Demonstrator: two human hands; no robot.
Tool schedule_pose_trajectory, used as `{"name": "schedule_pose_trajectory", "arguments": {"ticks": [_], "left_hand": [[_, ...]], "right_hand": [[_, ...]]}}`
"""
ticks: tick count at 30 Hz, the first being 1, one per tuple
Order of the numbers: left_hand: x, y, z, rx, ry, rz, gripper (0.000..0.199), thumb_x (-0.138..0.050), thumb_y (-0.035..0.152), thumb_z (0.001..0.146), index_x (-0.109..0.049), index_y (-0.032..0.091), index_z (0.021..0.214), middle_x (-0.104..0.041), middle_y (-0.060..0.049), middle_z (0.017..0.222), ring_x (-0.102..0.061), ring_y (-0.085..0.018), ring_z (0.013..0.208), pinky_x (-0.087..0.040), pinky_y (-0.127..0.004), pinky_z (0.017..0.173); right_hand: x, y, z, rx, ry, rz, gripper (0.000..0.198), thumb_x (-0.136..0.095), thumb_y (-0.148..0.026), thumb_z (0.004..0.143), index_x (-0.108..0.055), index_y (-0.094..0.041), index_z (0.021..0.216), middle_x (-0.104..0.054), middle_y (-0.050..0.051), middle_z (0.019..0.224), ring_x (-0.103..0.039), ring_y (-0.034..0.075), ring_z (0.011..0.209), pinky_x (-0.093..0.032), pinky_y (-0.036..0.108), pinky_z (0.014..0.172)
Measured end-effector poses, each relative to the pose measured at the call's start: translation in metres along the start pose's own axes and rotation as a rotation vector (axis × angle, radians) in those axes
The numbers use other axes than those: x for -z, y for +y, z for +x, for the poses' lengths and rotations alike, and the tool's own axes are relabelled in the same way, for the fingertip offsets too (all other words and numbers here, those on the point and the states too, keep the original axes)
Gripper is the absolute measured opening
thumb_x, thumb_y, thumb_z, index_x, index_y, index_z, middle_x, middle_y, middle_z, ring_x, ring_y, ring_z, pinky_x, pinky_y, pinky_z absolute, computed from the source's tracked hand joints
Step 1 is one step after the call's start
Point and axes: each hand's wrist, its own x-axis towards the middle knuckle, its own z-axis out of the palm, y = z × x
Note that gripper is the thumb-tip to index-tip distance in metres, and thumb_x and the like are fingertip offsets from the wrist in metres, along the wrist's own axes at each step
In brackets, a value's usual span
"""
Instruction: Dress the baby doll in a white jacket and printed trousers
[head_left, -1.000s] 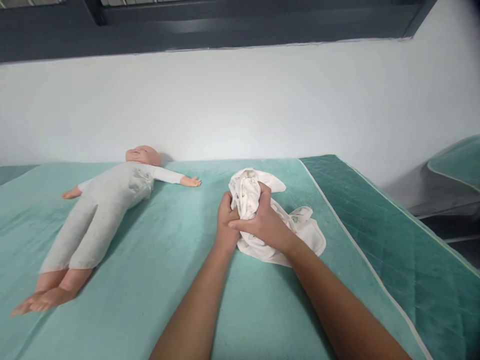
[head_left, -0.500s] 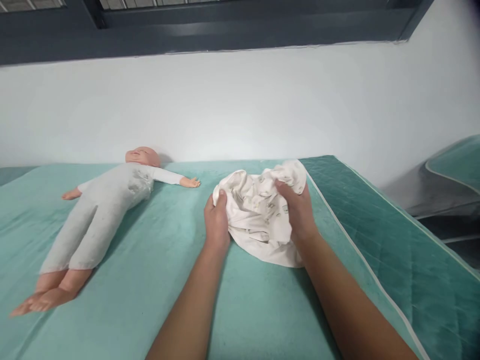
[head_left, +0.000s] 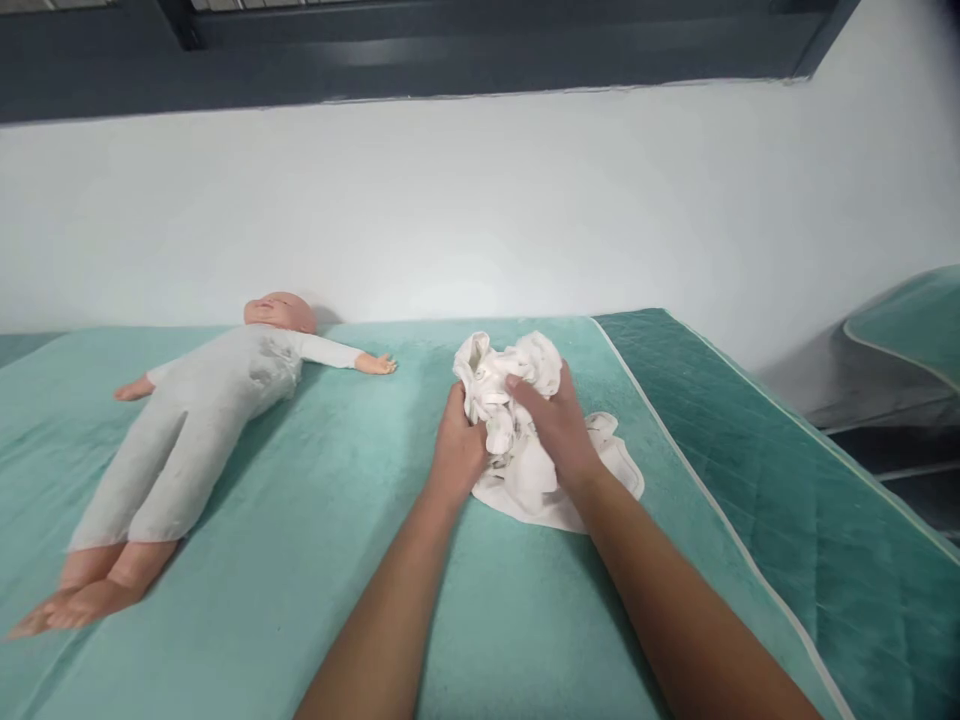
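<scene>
A white baby garment with a small faint print is bunched up between my two hands. Its lower part spreads on the green bed cover, and a loose flap lies out to the right. My left hand grips the gathered cloth on its left side, the thumb curled in against it. On the opposite side my right hand pinches the folds, thumb on top and fingers behind. The garment's exact cut is lost in the folds.
A baby doll with a white cloth body lies on its back to the left, arms spread. The green bed cover meets a white wall behind. A darker quilted mattress shows at the right, beyond the white piping.
Both hands have come closer together, gathering the garment from a wide, open spread into a tighter bunch. A flap now lies on the bed to the right. The doll lies as before.
</scene>
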Motion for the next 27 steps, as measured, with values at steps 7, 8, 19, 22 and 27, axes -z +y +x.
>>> {"name": "schedule_pose_trajectory", "arguments": {"ticks": [7, 8, 19, 22, 27], "left_hand": [[0.004, -0.002, -0.001, 0.009, 0.123, 0.077, 0.036, -0.066, 0.034, 0.078, -0.056, 0.025, 0.111, -0.068, -0.004, 0.106, -0.063, -0.022, 0.091, -0.047, -0.032, 0.078], [0.004, -0.002, -0.001, 0.016, 0.131, 0.111, 0.037, -0.068, 0.032, 0.076, -0.056, 0.025, 0.111, -0.068, -0.004, 0.105, -0.063, -0.022, 0.09, -0.047, -0.031, 0.077], [0.002, -0.003, 0.002, -0.027, 0.096, 0.134, 0.044, -0.065, 0.011, 0.065, -0.058, 0.023, 0.106, -0.067, -0.002, 0.102, -0.061, -0.02, 0.092, -0.045, -0.027, 0.076], [0.002, -0.004, 0.003, -0.009, 0.095, 0.174, 0.043, -0.062, 0.011, 0.066, -0.058, 0.022, 0.107, -0.066, -0.003, 0.102, -0.061, -0.021, 0.092, -0.046, -0.028, 0.077], [0.005, -0.008, 0.003, -0.003, 0.087, 0.218, 0.037, -0.063, 0.026, 0.075, -0.058, 0.021, 0.111, -0.066, -0.003, 0.105, -0.061, -0.021, 0.096, -0.047, -0.031, 0.084]], "right_hand": [[-0.008, -0.003, -0.008, 0.02, -0.257, -0.037, 0.072, -0.077, -0.034, 0.071, -0.038, -0.027, 0.132, -0.06, 0.007, 0.128, -0.058, 0.023, 0.119, -0.05, 0.043, 0.102], [-0.007, -0.003, -0.007, 0.027, -0.246, -0.049, 0.07, -0.075, -0.033, 0.072, -0.039, -0.027, 0.131, -0.061, 0.006, 0.125, -0.059, 0.023, 0.117, -0.05, 0.043, 0.101], [-0.004, -0.006, -0.005, 0.163, -0.098, -0.289, 0.054, -0.064, -0.02, 0.071, -0.05, -0.026, 0.122, -0.062, 0.004, 0.121, -0.06, 0.024, 0.107, -0.049, 0.038, 0.093], [-0.007, -0.006, -0.008, 0.224, -0.043, -0.384, 0.048, -0.062, -0.022, 0.072, -0.053, -0.024, 0.119, -0.061, 0.006, 0.122, -0.059, 0.025, 0.109, -0.048, 0.04, 0.094], [0.006, -0.01, -0.015, 0.323, 0.144, -0.4, 0.047, -0.063, -0.025, 0.072, -0.053, -0.022, 0.119, -0.062, 0.007, 0.117, -0.06, 0.023, 0.105, -0.048, 0.039, 0.093]]}}
